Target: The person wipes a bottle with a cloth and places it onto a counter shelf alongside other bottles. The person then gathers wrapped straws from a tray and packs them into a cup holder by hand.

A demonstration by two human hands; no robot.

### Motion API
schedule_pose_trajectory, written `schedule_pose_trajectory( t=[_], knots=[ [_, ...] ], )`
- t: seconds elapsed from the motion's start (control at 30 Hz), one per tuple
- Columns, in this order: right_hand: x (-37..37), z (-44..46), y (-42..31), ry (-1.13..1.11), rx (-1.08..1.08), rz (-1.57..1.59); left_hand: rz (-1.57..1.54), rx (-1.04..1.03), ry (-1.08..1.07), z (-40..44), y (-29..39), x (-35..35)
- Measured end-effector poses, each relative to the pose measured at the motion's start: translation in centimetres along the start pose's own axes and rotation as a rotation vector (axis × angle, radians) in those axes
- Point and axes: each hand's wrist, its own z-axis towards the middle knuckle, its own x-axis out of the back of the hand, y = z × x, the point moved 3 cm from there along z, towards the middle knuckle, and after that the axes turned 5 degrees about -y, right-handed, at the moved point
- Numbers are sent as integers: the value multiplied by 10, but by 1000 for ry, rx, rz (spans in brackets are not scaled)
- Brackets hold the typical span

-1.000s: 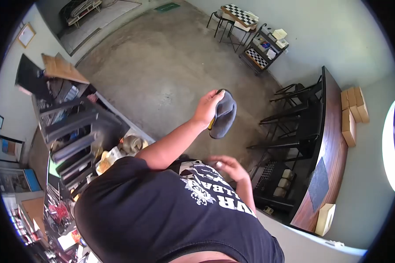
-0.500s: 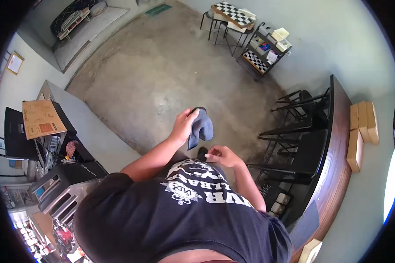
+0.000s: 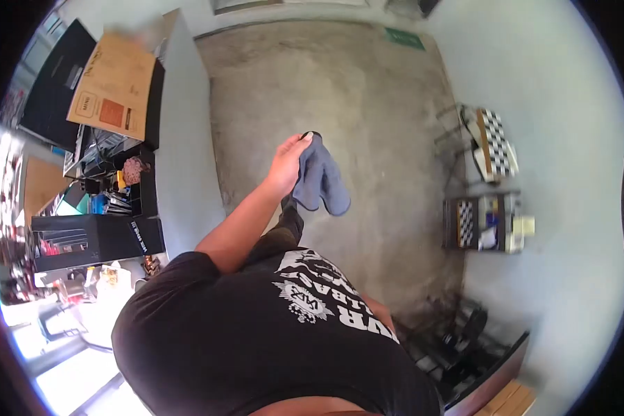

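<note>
At far left, a flat black panel (image 3: 55, 83) leans beside a brown cardboard sheet (image 3: 114, 83) printed with the word MENU. Below these sits a dark box (image 3: 111, 237) with white lettering. Next to the right runs a long pale-grey panel (image 3: 182, 132).

Near centre, the left hand (image 3: 288, 166) is raised over the grey concrete floor (image 3: 249, 90). Its grip is clamped on the upper end of a blue-grey fabric piece with dark edging (image 3: 315, 177), thumb laid across the top edge. The piece hangs from this hold in folds, its two rounded lobes free and clear of any support.

Handling: judged from its drape, the piece is light, soft and limp, unlikely to slip or break. Take hold at the edged upper end; the lower lobes will probably swing or fold if left unsupported.

Right of the torso, part of a bare right forearm (image 3: 379, 312) shows. The right hand is hidden; its grip cannot be determined. Farther right stand a dark shelf cart (image 3: 453, 225) and a black-and-white checkered board (image 3: 494, 142).
</note>
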Motion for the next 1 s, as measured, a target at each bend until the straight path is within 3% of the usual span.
schedule_pose_trajectory(
  t=[0.23,0.4,0.53,0.63,0.77,0.8,0.87,0.97,1.0],
  knots=[
    [118,107,-87,-230,-35,-112,161,46,73,144,37,24],
    [108,105,-264,4,82,84,232,128,69,209,62,34],
    [164,201,-278,-3,158,-38,100,111,65,256,89,48],
    [170,203,-369,42,256,-150,151,39,151,303,110,55],
    [280,363,-340,-72,309,-451,186,-70,227,387,137,92],
    [273,341,-411,-56,105,-407,191,-93,237,413,145,100],
    [311,367,-456,-167,226,-381,176,-131,283,451,152,114],
    [352,406,-549,-347,171,-446,282,-153,503,503,170,149],
    [357,428,-588,-522,579,-530,287,-184,534,521,177,161]
  ],
)
